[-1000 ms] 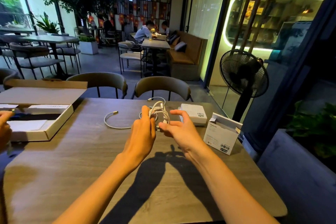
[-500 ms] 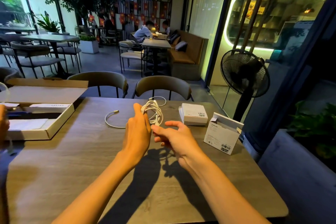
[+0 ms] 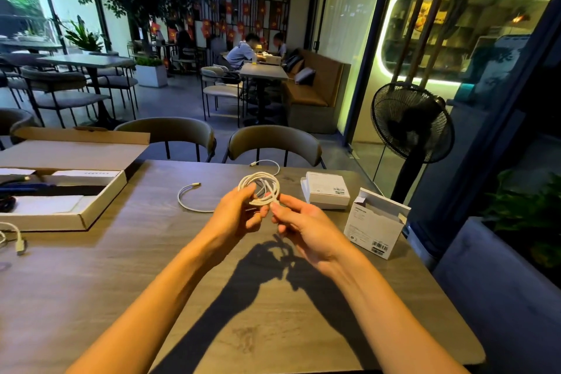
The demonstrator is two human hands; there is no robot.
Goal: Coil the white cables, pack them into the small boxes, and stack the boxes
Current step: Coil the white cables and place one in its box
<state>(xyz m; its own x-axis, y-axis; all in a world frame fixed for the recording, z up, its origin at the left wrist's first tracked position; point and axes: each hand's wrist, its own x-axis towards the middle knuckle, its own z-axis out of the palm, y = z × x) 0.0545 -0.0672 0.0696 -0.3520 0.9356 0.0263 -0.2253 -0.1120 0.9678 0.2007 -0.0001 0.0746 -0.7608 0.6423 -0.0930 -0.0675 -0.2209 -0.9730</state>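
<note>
Mid-frame, left hand and right hand pinch the half-wound cable; one box looks closed, another open, unfilled; nothing stacked.

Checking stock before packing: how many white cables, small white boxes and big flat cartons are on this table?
White cables: 2, the coil in both hands and another at the left edge.
Small white boxes: 2, one closed, one open.
Big flat cartons: 1.
Total: 5
</note>
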